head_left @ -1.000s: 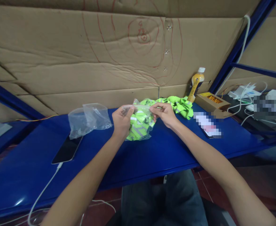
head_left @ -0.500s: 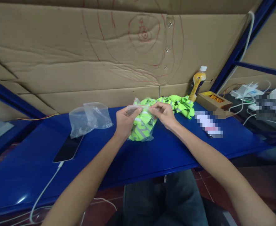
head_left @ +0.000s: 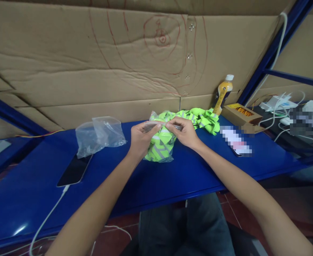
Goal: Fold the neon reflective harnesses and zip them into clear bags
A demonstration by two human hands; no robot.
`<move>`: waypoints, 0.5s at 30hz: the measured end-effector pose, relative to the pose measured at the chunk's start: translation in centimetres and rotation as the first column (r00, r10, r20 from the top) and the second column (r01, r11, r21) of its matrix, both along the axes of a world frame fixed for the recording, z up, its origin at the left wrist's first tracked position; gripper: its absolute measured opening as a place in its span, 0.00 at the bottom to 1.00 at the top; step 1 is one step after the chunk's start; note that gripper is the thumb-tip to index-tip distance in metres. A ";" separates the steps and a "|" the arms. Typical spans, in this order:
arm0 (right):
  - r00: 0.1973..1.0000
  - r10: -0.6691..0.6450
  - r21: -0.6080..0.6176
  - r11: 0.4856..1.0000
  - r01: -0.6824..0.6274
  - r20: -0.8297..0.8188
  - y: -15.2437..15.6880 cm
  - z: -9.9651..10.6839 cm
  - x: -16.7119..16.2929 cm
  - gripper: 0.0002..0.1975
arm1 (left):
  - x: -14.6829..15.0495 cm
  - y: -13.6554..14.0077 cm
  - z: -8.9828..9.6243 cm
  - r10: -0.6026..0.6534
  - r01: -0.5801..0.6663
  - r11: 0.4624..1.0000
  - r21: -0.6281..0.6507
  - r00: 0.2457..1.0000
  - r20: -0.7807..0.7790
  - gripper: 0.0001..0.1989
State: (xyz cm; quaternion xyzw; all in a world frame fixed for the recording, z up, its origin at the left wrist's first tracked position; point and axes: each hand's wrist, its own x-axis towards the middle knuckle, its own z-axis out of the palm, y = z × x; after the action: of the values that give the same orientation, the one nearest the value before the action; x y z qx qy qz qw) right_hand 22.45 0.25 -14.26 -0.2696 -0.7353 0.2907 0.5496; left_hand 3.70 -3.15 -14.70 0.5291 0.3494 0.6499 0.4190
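A clear plastic bag (head_left: 160, 151) with a folded neon-yellow reflective strap garment inside stands on the blue table, its top edge facing up. My left hand (head_left: 141, 137) pinches that edge on the left, thumb and fingers pressed together. On the other side my right hand (head_left: 184, 131) grips the same edge, the two thumbs close to each other. Whether the bag's mouth is sealed cannot be made out. Behind my right hand lie more loose neon-yellow reflective straps (head_left: 208, 121).
Left on the table (head_left: 193, 177) are clear plastic bags (head_left: 100, 137), partly over a phone (head_left: 74, 172) with a white cable. To the right stand a juice bottle (head_left: 223, 94) and a cardboard box (head_left: 243, 115), near a blurred flat item (head_left: 235, 140). Cardboard (head_left: 65, 71) lines the back.
Both hands stay pinched on the bag's top edge, with my right hand shifted slightly left along it. The whole view has shifted slightly.
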 end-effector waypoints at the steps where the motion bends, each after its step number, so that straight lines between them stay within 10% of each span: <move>1: 1.000 -0.010 0.023 1.000 0.010 0.024 0.0 0.0 0.1 0.23 | 0.0 0.0 0.0 0.000 0.000 1.000 0.001 1.000 -0.003 0.12; 15: 0.998 -0.039 0.066 0.997 0.036 0.048 -0.8 0.0 -0.3 0.14 | 0.5 -0.2 -0.3 0.049 -0.048 0.999 0.006 0.999 -0.018 0.12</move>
State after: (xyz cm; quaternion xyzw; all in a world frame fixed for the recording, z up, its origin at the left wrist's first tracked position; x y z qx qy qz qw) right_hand 22.12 -0.57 -14.23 -0.2724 -0.7525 0.2493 0.5453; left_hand 4.21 -3.33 -15.01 0.5275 0.3641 0.6560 0.3985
